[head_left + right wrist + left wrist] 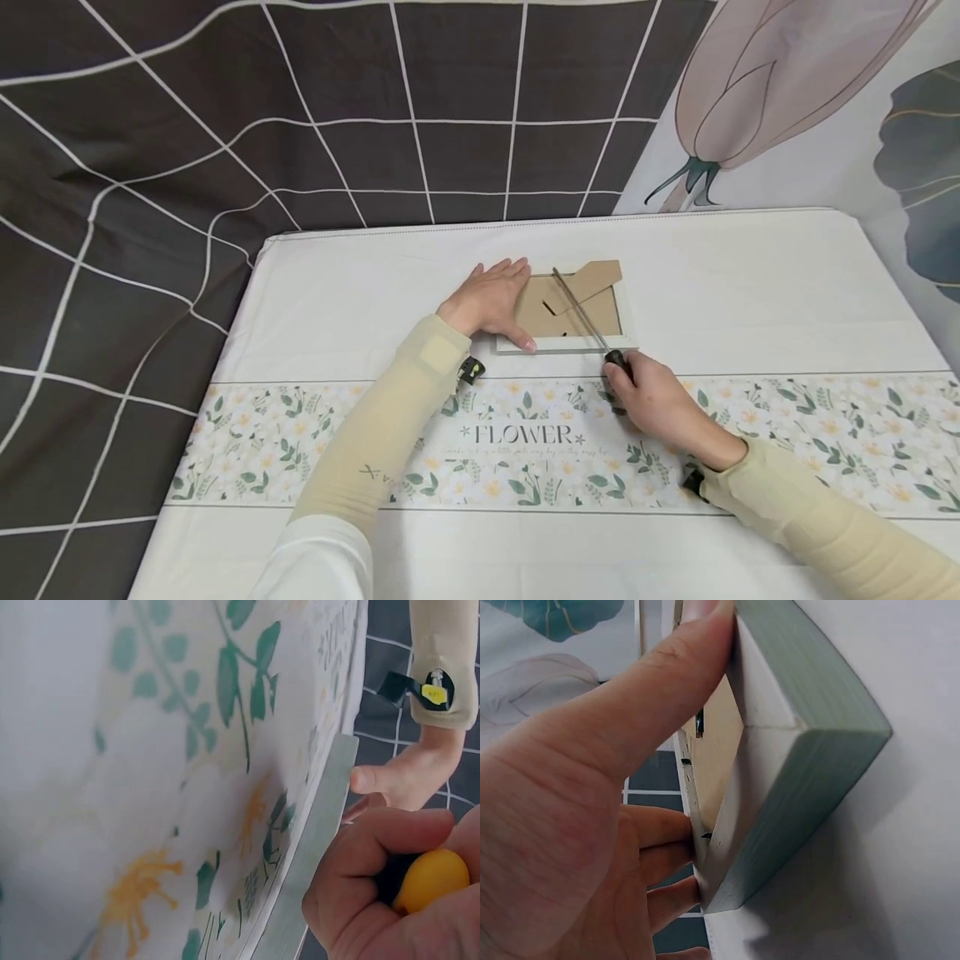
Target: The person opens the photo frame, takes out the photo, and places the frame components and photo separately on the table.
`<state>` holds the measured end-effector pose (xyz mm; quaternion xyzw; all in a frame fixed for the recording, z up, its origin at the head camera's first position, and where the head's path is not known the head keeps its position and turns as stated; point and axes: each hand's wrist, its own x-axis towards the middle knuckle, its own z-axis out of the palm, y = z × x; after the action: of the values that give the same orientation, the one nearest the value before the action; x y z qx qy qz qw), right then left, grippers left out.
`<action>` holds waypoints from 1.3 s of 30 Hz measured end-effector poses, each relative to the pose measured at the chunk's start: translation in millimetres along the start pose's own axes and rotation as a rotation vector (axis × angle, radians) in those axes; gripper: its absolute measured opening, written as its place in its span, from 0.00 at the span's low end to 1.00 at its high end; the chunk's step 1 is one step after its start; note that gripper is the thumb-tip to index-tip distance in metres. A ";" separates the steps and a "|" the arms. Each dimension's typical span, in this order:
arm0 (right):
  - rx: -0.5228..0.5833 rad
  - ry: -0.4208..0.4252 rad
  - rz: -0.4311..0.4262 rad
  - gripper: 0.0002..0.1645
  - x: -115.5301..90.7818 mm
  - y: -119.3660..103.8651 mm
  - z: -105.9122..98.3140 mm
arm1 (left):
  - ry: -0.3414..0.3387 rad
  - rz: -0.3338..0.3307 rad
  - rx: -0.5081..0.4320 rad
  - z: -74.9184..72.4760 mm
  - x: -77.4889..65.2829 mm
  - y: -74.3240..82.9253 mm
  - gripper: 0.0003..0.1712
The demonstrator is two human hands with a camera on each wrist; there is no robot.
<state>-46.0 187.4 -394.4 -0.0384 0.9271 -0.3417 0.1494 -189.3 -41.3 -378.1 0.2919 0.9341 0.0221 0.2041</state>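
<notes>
A picture frame (562, 342) with a pale green-white border lies back side up on the table. Its brown backing board (534, 302) carries an angled stand flap (600, 277). Over the frame's left end rests my left hand (491, 302), thumb on the near border and fingers stretched toward the far side. My right hand (663, 400) grips a screwdriver (582, 312) by its handle just in front of the frame. The long metal shaft slants up and left across the backing, its tip near the far border. Yellow shows on the handle's end (435, 880) in the right wrist view.
Small dark metal tabs (700, 724) stand along the backing's edge. A white tablecloth (360, 292) with a floral band (517, 483) covers the table. Behind and to the left hangs a dark gridded cloth (465, 158).
</notes>
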 end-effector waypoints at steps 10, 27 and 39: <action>0.055 0.184 -0.151 0.08 -11.3 3.1 1.4 | 0.100 0.061 -0.157 2.8 8.5 -25.7 0.57; 0.139 0.170 -0.009 0.14 -13.8 -1.3 -7.0 | 0.232 0.017 -0.294 4.8 6.6 -40.4 0.36; 0.192 0.130 0.007 0.16 -1.6 -0.7 -19.2 | 0.255 -0.027 -0.286 4.4 -4.8 -30.3 0.20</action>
<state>-50.3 199.1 -379.7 0.0016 0.8980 -0.4301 0.0930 -200.2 -69.4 -385.3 0.2423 0.9435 0.1888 0.1240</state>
